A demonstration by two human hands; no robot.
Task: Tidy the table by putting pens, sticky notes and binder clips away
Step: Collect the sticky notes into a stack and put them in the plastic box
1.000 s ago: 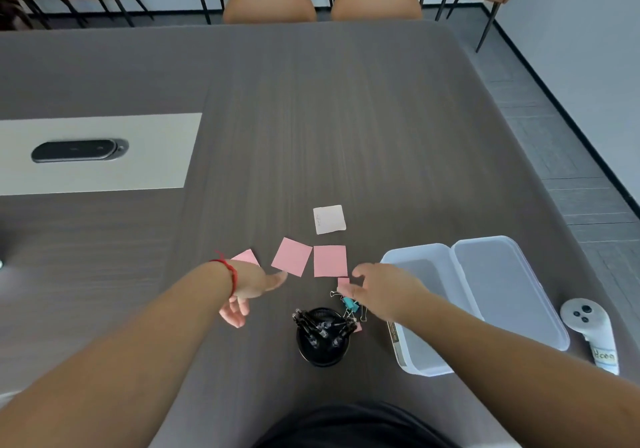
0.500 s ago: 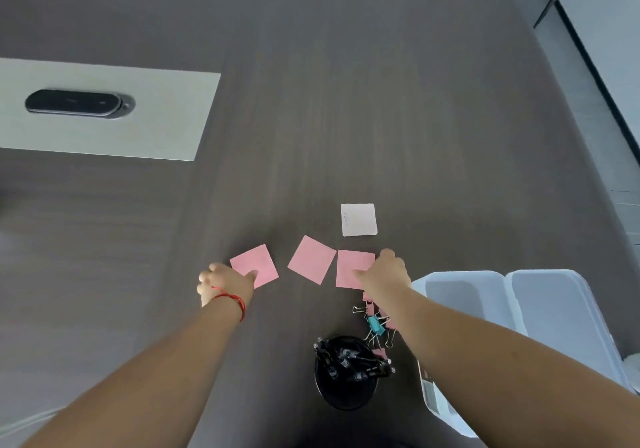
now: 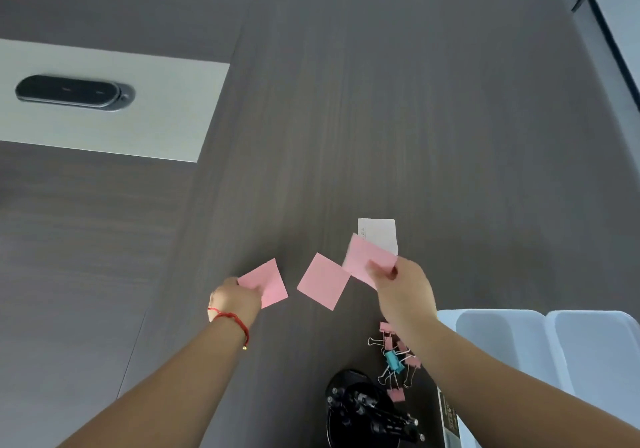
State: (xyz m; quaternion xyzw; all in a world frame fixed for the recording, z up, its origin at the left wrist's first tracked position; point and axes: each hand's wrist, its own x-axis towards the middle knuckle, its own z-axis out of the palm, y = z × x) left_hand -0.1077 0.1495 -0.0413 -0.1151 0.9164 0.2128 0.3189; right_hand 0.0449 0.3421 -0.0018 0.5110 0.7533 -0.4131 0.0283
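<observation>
Since a moment ago both hands have gripped notes: the right hand (image 3: 403, 285) has pinched one square pink paper sticky note (image 3: 367, 262) off the dark wood-grain surface (image 3: 381, 101), the left hand (image 3: 237, 297) pinches another (image 3: 268, 283), so gathering is underway.

Head-worn view, steeply down, close

Dark wood-grain table (image 3: 381, 101), pale inset panel (image 3: 166, 108), black oval device (image 3: 69, 91) on it
</observation>
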